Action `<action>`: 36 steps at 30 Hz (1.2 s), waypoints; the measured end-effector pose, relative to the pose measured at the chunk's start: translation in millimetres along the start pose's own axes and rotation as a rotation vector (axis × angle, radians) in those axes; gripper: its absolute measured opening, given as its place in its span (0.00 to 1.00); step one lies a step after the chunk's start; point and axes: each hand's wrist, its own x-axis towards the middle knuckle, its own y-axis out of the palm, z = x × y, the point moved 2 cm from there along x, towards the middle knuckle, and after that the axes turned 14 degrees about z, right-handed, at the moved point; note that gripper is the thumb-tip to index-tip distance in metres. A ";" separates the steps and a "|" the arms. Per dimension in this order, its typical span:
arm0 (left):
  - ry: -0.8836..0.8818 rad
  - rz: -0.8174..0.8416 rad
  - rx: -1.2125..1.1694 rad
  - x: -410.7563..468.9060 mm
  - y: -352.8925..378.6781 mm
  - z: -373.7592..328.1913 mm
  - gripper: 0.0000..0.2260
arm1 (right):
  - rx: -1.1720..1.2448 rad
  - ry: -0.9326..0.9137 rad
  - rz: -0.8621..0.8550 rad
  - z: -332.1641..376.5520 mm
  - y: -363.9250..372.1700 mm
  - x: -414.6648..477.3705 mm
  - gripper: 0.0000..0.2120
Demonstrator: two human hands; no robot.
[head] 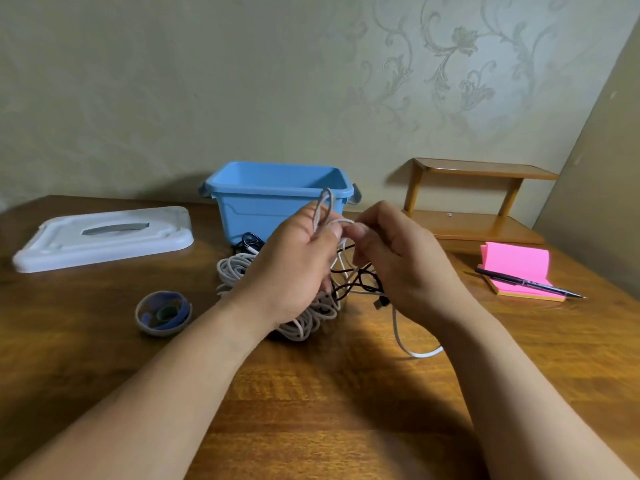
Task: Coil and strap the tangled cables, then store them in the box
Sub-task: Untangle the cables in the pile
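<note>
The cable tangle (304,323) lies mid-table, just nearer than the blue box (263,206). The left hand (298,261) grips raised white loops (326,191); the right hand (398,268) pinches the strand beside it. It looks light, limp and springy: best held where loops cross.

- The left hand (294,268) and right hand (398,268) were side by side above the table (346,410), the cable tangle (304,323) under and between them.
- The box (263,206) stood behind both hands.
- The lid (104,237) lay well left of the left hand.
- The strap roll (162,313) lay left of the left wrist, before the lid.
- The shelf (478,202) stood behind and right of the right hand.
- The note pad (516,265) lay to its right, the pen (530,283) on it.
</note>
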 end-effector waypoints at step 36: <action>0.169 -0.647 -0.488 -10.9 -70.2 -5.6 0.14 | -0.386 0.631 0.250 -37.2 -41.8 -10.5 0.18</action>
